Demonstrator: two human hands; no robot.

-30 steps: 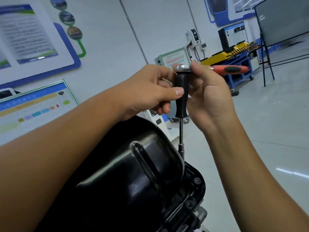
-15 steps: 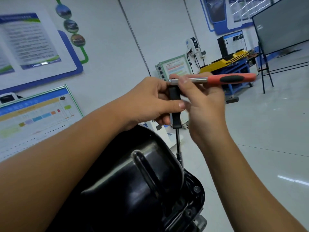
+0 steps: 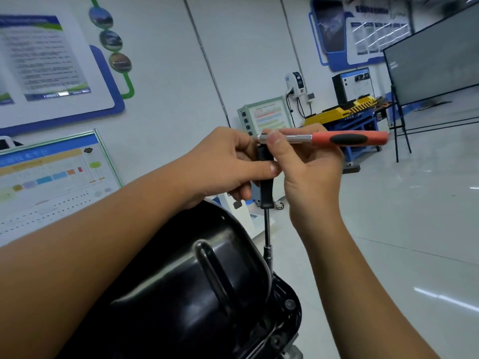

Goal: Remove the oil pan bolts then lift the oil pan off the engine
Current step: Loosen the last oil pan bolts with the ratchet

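A glossy black oil pan [image 3: 186,288] bulges up at the bottom centre, its flange running down the right side. One bolt [image 3: 289,304] shows on that flange. A black extension bar [image 3: 267,229] stands upright with its socket at the pan's far edge. My left hand [image 3: 228,167] grips the bar's black upper grip. A ratchet with an orange and black handle [image 3: 350,138] lies level across the top of the bar, pointing right. My right hand [image 3: 308,164] pinches the ratchet's steel neck near its head.
White walls with blue-framed posters stand behind. At the back right are a yellow and blue workbench [image 3: 344,115], a green-framed panel [image 3: 267,115] and a dark board on a black stand [image 3: 435,66]. Shiny grey floor [image 3: 401,229] spreads to the right.
The ratchet handle has swung a little and now lies level, pointing right. Both hands keep their hold on the bar and the ratchet. The view has tilted upward.
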